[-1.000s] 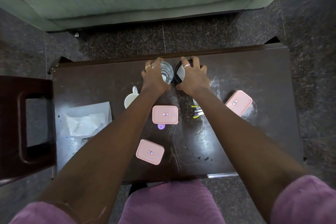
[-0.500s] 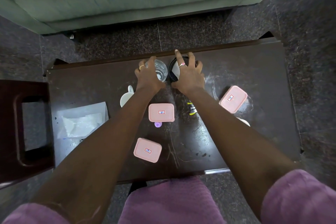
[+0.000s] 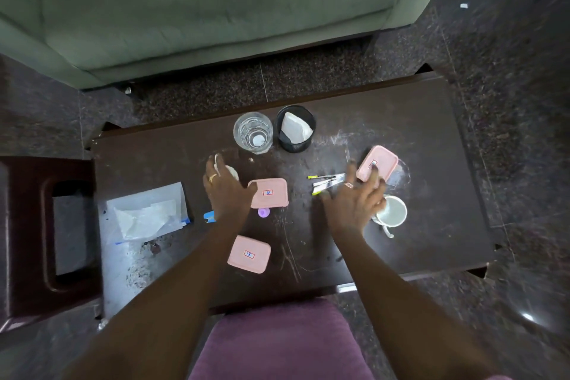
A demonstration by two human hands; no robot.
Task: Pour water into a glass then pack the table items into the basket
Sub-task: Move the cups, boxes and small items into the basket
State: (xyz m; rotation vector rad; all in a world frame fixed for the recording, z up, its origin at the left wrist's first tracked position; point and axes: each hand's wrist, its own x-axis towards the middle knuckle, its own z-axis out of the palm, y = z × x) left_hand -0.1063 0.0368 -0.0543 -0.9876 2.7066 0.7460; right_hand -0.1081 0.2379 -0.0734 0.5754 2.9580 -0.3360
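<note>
A: What has changed on the worktop [image 3: 431, 139]?

B: Both hands are no more at its far edge. The left hand [image 3: 226, 191] and the right hand [image 3: 354, 200] have come back to the middle.

A: So the basket is released?

B: Yes. The basket [image 3: 293, 146] stands free at the far edge, with white paper inside, and the glass [image 3: 253, 132] stands upright just beside it, on its left. A moment ago each hand was around one of them. Whether water is in the glass, I cannot read surely.

A: What do the hands do now?

B: The right hand is spread wide with straight fingers and holds nothing; its fingertips are at the right pink box [image 3: 381, 160] near the right edge. The middle pink box [image 3: 271, 193] is just beside the left thumb, and the near pink box [image 3: 249, 254] lies toward the near edge. The left hand lies over the white cup [image 3: 231, 171]; whether it grips it, I cannot tell.

A: And for the task?

B: I judge that the packing starts; the pens [image 3: 327, 182], between the hands, look the easiest first item for such a narrow basket.
</note>
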